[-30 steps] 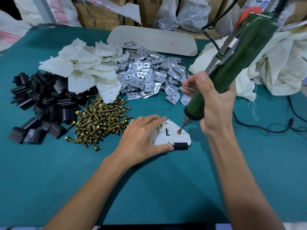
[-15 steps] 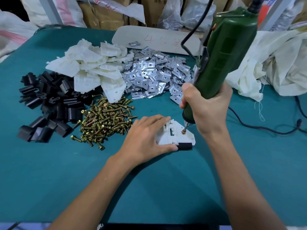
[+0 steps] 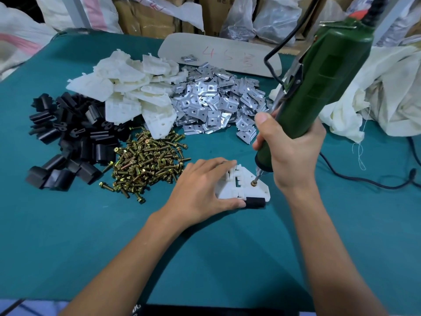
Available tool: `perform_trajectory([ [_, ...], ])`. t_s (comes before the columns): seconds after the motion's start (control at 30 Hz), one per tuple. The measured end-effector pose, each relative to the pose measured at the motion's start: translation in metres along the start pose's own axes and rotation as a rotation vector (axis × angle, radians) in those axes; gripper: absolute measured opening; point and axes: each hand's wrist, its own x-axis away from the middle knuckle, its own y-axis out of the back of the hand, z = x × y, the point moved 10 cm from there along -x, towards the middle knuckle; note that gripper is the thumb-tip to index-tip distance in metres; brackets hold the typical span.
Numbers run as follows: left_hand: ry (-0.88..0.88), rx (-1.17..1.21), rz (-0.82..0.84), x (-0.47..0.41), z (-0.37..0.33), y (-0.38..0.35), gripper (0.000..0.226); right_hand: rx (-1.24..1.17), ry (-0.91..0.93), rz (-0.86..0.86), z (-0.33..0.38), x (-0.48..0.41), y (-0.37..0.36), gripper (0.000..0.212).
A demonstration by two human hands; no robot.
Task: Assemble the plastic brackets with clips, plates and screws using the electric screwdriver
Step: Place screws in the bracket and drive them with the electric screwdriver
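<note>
Nearest the camera, two bare forearms reach over the teal cloth-covered table (image 3: 68, 247). The left hand (image 3: 200, 192) lies flat, fingers spread and pressing down on the white plastic triangular bracket (image 3: 245, 187), its thumb tip touching the short black plastic clip (image 3: 255, 202) fitted along the bracket's near edge. The right hand (image 3: 293, 151) is wrapped tight round the lower barrel of the dark green electric screwdriver (image 3: 319, 87), thumb raised along its side. The driver leans away to the upper right, and its bit meets the brass-coloured screw (image 3: 253, 183) seated in the bracket's right half.

The step in hand appears to be driving this screw home. Doing it well would call for bringing the tool closer to upright over the screw, so the bit sits square in the head and does not cam out, while the left palm keeps the bracket from turning with the torque. The fingers should stay clear of the bit. Whether a metal plate sits under the bracket cannot be told.

Further off lies the loose heap of brass screws (image 3: 148, 165), with the pile of black clips (image 3: 68, 142) to its left. Beyond them are the stack of white brackets (image 3: 127, 87) and the heap of shiny stamped metal plates (image 3: 216, 103); crumpled white cloth (image 3: 376, 92) rests at the far right.
</note>
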Motion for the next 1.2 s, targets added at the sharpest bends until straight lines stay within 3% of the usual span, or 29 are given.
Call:
perform_trajectory([
  [0.3, 0.011, 0.012, 0.010, 0.001, 0.001, 0.000, 0.096, 0.003, -0.011, -0.039, 0.001, 0.006, 0.001, 0.044],
  [0.6, 0.024, 0.023, 0.026, 0.001, 0.003, -0.003, 0.098, -0.024, -0.030, -0.077, 0.000, 0.005, 0.005, 0.030],
  [0.8, 0.028, 0.052, 0.031, 0.001, 0.003, -0.002, 0.098, 0.001, -0.050, 0.016, -0.002, 0.003, -0.002, 0.040],
  [1.03, 0.042, 0.065, 0.056, 0.001, 0.000, 0.000, 0.097, -0.061, -0.077, 0.045, -0.003, -0.001, 0.000, 0.035],
  [1.13, 0.015, 0.145, 0.109, 0.002, 0.000, 0.004, 0.096, -0.167, -0.154, 0.189, -0.012, 0.000, -0.010, 0.028],
  [1.2, -0.019, 0.235, 0.214, 0.007, 0.000, 0.001, 0.096, -0.397, -0.358, 0.388, -0.028, 0.009, -0.027, 0.041],
])
